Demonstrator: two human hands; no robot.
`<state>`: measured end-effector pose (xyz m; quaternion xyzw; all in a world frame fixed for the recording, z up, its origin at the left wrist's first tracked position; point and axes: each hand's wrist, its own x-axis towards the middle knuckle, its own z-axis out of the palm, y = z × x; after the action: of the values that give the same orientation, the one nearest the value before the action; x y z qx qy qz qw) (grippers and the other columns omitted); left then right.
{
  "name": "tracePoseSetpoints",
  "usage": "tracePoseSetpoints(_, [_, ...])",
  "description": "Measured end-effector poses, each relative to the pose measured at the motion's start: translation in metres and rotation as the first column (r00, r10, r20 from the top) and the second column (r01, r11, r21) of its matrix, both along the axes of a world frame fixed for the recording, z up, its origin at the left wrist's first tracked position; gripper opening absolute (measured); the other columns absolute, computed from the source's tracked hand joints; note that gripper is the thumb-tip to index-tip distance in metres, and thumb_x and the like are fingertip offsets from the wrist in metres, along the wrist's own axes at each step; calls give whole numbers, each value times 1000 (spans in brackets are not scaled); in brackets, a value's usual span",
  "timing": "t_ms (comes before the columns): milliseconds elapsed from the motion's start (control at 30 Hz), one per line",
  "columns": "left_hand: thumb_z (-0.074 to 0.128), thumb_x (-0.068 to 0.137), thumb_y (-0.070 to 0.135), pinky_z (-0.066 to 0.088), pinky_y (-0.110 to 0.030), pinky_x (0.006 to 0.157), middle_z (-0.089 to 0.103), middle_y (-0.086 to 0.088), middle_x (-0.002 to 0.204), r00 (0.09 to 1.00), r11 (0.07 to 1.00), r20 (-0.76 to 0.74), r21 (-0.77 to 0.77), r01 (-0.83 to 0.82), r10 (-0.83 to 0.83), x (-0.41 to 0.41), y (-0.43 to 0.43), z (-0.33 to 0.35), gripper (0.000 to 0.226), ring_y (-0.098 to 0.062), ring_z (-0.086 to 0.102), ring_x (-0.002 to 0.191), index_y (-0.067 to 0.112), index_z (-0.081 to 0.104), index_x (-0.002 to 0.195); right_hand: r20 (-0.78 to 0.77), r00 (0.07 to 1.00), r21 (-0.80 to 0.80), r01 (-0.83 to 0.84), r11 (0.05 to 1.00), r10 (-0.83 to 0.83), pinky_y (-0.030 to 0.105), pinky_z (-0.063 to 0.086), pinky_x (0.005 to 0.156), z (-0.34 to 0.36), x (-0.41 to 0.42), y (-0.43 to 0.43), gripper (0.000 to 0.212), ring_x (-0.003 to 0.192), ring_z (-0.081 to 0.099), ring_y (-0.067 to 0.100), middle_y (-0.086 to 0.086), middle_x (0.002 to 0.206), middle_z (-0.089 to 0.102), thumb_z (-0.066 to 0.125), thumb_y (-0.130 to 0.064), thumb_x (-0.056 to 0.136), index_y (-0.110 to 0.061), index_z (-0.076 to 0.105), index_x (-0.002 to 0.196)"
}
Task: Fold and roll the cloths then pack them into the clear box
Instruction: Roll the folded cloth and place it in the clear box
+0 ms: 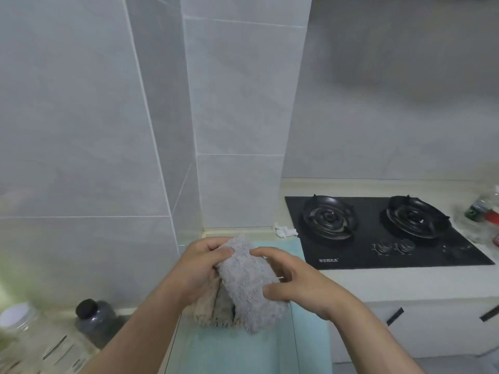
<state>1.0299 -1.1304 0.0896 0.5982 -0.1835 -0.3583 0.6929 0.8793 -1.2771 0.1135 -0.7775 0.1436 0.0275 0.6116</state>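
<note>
A rolled grey fluffy cloth is held over the clear box, which looks pale blue-green. My left hand grips the roll's far left end, thumb on top. My right hand curls around its right side. Under the grey roll, beige rolled cloths lie side by side in the box, partly hidden by my hands and the grey cloth.
A black two-burner gas hob sits in the counter to the right. A crumpled white scrap lies by the wall corner. A dark-lidded jar and clear jars stand at lower left. Bottles are at far right.
</note>
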Motion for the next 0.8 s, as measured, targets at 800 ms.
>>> tracePoseSetpoints(800, [33, 87, 50, 22, -7, 100, 55, 12, 123, 449, 886, 809, 458, -77, -379, 40, 48, -139, 55, 1, 41, 118, 17, 67, 117, -521, 772, -766, -234, 599, -365, 35, 49, 87, -147, 77, 2, 85, 116, 51, 31, 17, 137, 35, 59, -6, 85, -15, 10, 153])
